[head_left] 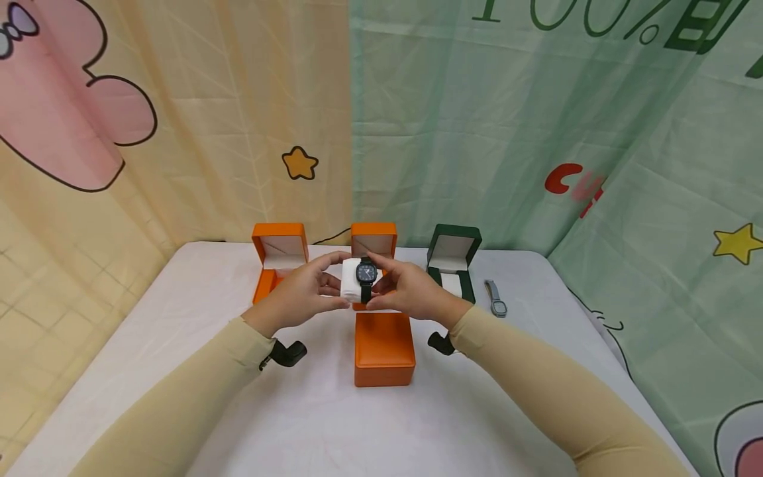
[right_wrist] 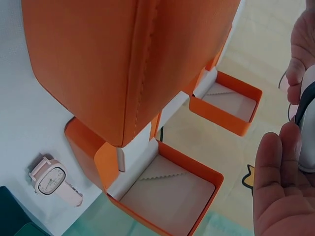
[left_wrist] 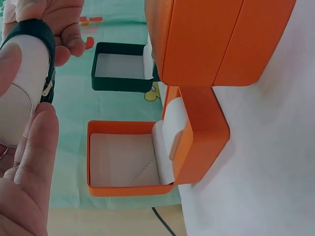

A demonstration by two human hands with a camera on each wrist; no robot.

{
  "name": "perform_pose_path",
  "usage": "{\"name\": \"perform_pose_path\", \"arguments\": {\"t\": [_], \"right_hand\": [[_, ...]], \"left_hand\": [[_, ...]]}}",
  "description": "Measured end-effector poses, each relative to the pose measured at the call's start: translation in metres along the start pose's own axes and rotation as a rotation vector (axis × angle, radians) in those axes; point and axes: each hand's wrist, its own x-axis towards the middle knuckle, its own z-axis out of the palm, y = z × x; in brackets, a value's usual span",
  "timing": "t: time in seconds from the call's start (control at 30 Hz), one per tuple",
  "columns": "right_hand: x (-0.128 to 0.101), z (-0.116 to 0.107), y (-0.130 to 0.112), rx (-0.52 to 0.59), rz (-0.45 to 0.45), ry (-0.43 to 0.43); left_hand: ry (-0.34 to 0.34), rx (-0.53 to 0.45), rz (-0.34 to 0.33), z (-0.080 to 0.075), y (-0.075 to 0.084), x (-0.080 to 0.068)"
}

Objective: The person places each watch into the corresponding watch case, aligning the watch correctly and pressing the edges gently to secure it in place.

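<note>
The left hand (head_left: 304, 291) and right hand (head_left: 411, 288) pinch the white pillow (head_left: 350, 279) with the black watch (head_left: 366, 273) around it, up in front of the middle open orange box (head_left: 373, 228). Gentle, even squeezing should keep the strap from slipping. The watch's face points at the person; its long way, along the strap, runs up and down.

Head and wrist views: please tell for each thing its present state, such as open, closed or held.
left orange watch box, open
middle orange watch box, open
front orange box, closed
dark green watch box, open
dark-strapped wristwatch, wrapped around white cushion
white cushion, held between left hand and right hand
grey wristwatch, lying on table
pale pink wristwatch, lying dial up
</note>
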Motion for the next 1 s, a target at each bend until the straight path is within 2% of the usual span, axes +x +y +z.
{"name": "perform_pose_path", "arguments": {"t": [0.4,0.63,0.8,1.0], "right_hand": [[-0.0018,0.0036,-0.0003,-0.067,0.017,0.0],[-0.0015,0.0019,-0.0014,-0.037,0.01,-0.027],[-0.0027,0.0027,-0.0028,-0.004,0.0,-0.026],[-0.0043,0.0032,-0.0026,-0.016,0.005,-0.015]], "left_hand": [[0.008,-0.036,-0.014,0.0026,-0.0053,-0.0003],[-0.003,-0.03,0.004,0.0022,-0.0045,-0.0016],[-0.008,-0.068,-0.016,0.0015,-0.0003,-0.0026],[-0.017,-0.094,-0.022,0.0026,0.0015,-0.0024]]}}
